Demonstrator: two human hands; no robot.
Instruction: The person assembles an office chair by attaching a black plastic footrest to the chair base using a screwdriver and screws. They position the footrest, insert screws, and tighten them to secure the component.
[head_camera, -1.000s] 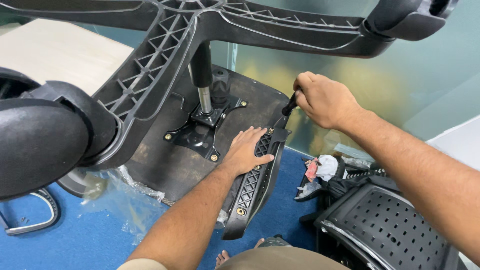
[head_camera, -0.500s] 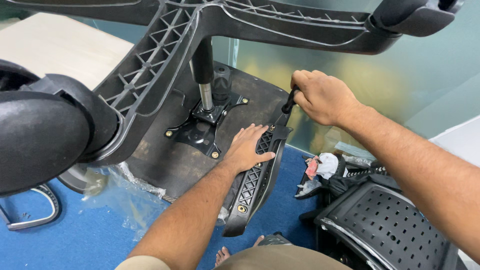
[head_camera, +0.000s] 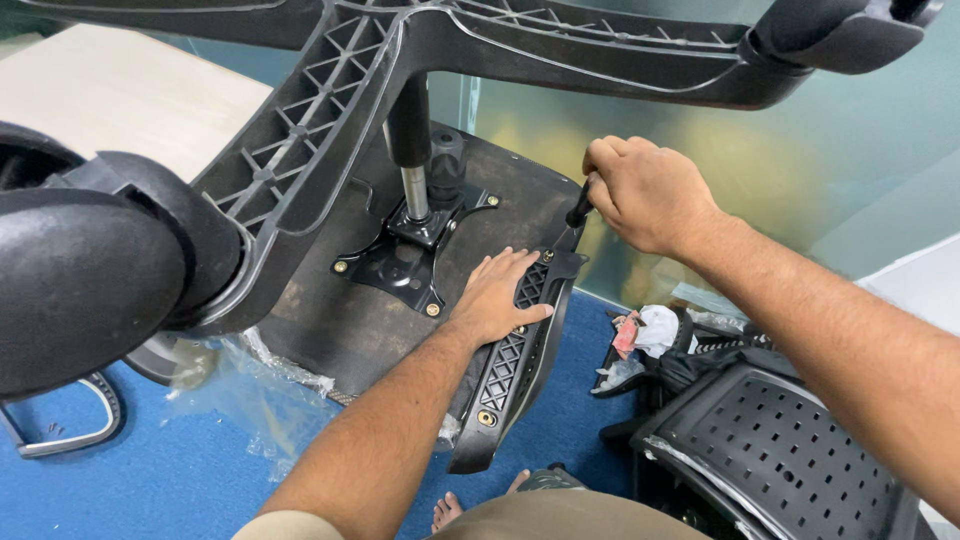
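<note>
An office chair lies upside down. Its black star base (head_camera: 330, 110) with a castor (head_camera: 80, 280) fills the top and left, and the gas column (head_camera: 412, 150) runs down to a metal plate (head_camera: 400, 265) bolted on the seat underside (head_camera: 340, 320). A black ribbed armrest bracket (head_camera: 510, 370) lies along the seat's right edge. My left hand (head_camera: 495, 295) presses flat on the bracket's upper part. My right hand (head_camera: 645, 195) is closed on the black handle of a screwdriver (head_camera: 578, 210), whose tip meets the bracket's top end.
Blue carpet (head_camera: 120, 490) covers the floor, with crumpled clear plastic wrap (head_camera: 250, 385) beside the seat. A black perforated chair back (head_camera: 780, 450) and a pile of small parts and bags (head_camera: 650, 335) lie at right. A frosted glass wall (head_camera: 760, 170) stands behind. My bare toes (head_camera: 450, 510) show at the bottom.
My right hand with the screwdriver has shifted slightly up and left. My left hand stays pressed on the bracket.
</note>
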